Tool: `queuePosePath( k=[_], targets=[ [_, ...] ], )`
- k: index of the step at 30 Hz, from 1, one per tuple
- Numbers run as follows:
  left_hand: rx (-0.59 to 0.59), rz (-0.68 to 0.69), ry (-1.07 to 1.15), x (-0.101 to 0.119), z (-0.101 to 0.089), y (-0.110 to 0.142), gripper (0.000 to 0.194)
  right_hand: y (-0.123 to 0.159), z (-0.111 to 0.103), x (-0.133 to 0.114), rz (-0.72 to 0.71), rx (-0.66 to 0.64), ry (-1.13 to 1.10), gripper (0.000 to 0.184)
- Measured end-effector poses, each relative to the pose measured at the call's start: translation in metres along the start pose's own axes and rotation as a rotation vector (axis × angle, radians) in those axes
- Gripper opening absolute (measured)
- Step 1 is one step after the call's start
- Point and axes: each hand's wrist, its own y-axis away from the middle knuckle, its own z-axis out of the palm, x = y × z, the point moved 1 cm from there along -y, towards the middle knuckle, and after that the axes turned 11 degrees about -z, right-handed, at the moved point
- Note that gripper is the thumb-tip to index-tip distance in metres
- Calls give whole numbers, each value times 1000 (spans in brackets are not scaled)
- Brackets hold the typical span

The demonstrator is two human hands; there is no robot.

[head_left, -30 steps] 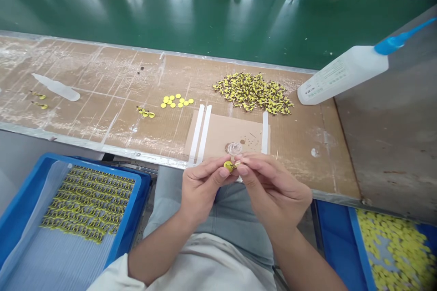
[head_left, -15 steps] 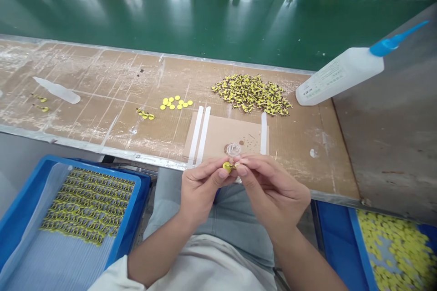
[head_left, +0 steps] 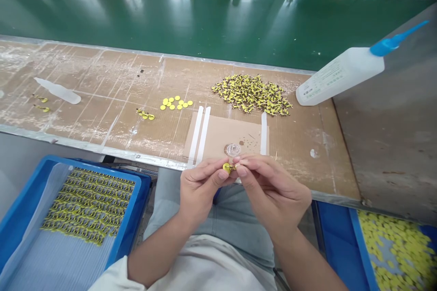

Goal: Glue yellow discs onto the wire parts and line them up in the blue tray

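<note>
My left hand [head_left: 201, 187] and my right hand [head_left: 273, 195] together pinch a small yellow disc piece [head_left: 227, 168] between their fingertips, just off the bench's front edge. Its fine dark-and-yellow attachment is mostly hidden by my fingers. Right behind the fingers, a clear glue blob or small clear dish [head_left: 233, 150] rests on a brown cardboard sheet [head_left: 225, 136] held down by white strips [head_left: 195, 136]. Farther off lie a heap of small yellow-and-dark parts [head_left: 251, 95], several loose yellow discs [head_left: 175, 103] and a few joined pieces [head_left: 145, 114].
A white glue bottle with a blue nozzle [head_left: 341, 75] lies at the bench's right. Blue trays hold rows of finished yellow pieces [head_left: 92, 165] at left and loose yellow discs [head_left: 358, 245] at right. A green conveyor belt [head_left: 205, 22] runs beyond the bench.
Both hands stay nearly still, with the yellow piece held between them. It sits slightly lower and farther left than one second ago.
</note>
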Motion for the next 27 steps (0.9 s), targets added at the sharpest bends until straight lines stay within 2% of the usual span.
queuePosePath(
  k=[13, 23, 27],
  targets=[
    [36, 10, -25, 3, 1, 0, 17, -1, 1, -1, -14, -24, 9, 21],
    [77, 119, -164, 3, -2, 1, 19, 0, -1, 0, -21, -71, -16, 20],
    [51, 171, -236, 4, -5, 2, 21, -1, -6, 0, 15, -99, -54, 16]
  ],
)
